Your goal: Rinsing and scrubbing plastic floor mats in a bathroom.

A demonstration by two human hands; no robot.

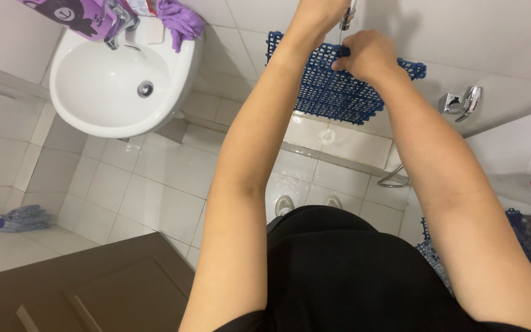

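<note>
The right hand point(369, 56) is curled tight on the top edge of a blue plastic mat point(333, 92). The fingers are bent over the edge and press on it. The mat is stiff and full of little square holes, like a grid. It stands up against the white tiled wall, straight ahead of the person and to the right of the sink.

The left hand point(321, 13) is higher up, partly cut off at the top. It is closed around a thin shiny metal sprayer point(347, 15), just above the mat. Both hands are close together.

To the left is a smooth round white sink point(93, 92) with a silver tap point(120, 21). A soft purple cloth point(179, 21) lies on its rim. A stringy grey mop point(23, 218) lies on the tiled floor point(155, 184). A brown wooden door point(81, 289) is at the bottom.
</note>
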